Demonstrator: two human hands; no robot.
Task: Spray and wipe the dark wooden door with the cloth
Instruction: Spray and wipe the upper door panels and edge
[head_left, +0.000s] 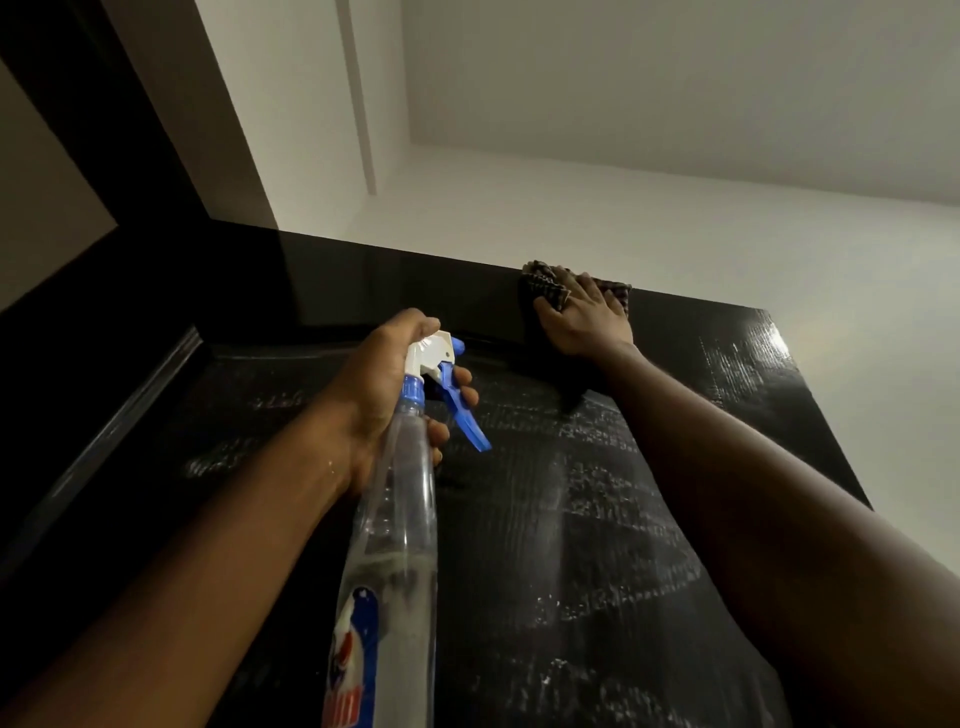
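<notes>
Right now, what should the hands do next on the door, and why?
Probably draw the right hand and its cloth down from the top edge of the door, over the whitish streaks below. The cloth is pressed flat at the very top, the streaks show lower down, and the left hand only holds the bottle.

Dim, glare on door (774, 338) corner, shadowed left, wide-angle warping

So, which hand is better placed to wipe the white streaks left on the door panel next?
The right hand: it presses the cloth on the door near its top edge, just above the streaks. The left hand grips the spray bottle.
</notes>
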